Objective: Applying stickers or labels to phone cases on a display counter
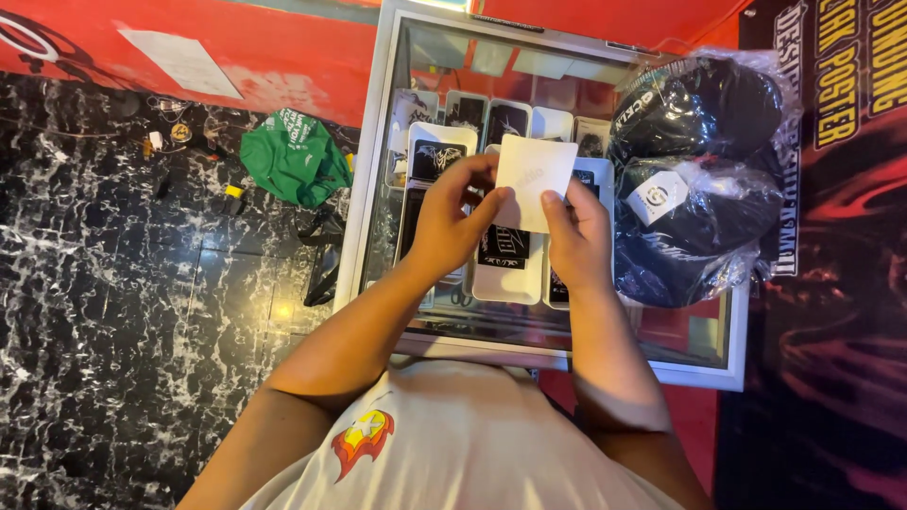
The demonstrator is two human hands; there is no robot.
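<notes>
Both hands hold a small white box above a glass-topped display case. My left hand grips the box's left side, thumb across its front. My right hand pinches the lower right corner. Under the glass lie several white trays with black printed items. Another such white tray sits just below my hands.
Two clear plastic bags of black caps rest on the case's right side. A green bag and small bits of clutter lie on the black marble floor to the left. A dark poster lies along the right edge.
</notes>
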